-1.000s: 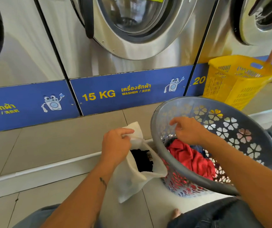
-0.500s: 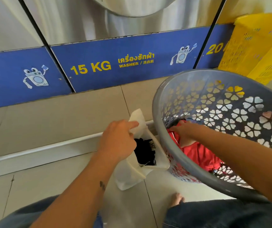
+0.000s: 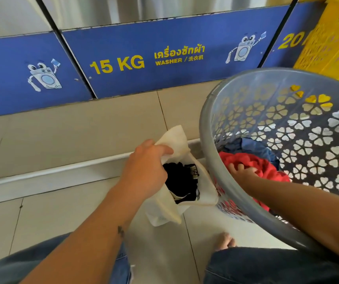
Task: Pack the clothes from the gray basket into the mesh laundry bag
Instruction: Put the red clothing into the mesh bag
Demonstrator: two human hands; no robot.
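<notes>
A gray basket (image 3: 205,128) with flower-shaped holes stands tilted at the right. Inside it lie a red garment (image 3: 267,167) and a blue garment (image 3: 252,146) behind it. My right hand (image 3: 242,171) is deep in the basket, fingers curled into the red garment. Left of the basket stands the white mesh laundry bag (image 3: 205,191), its mouth held open by my left hand (image 3: 146,171), which grips the bag's upper edge. A black garment (image 3: 178,181) sits inside the bag.
Washing machines with blue 15 KG panels (image 3: 123,64) line the wall ahead above a tiled step. A yellow basket (image 3: 332,44) stands at the upper right behind the gray one. My knees in jeans and a bare foot (image 3: 225,240) are at the bottom.
My right hand went from the basket's rim down inside and took hold of the red garment. The view tilted downward. My left hand kept holding the bag open.
</notes>
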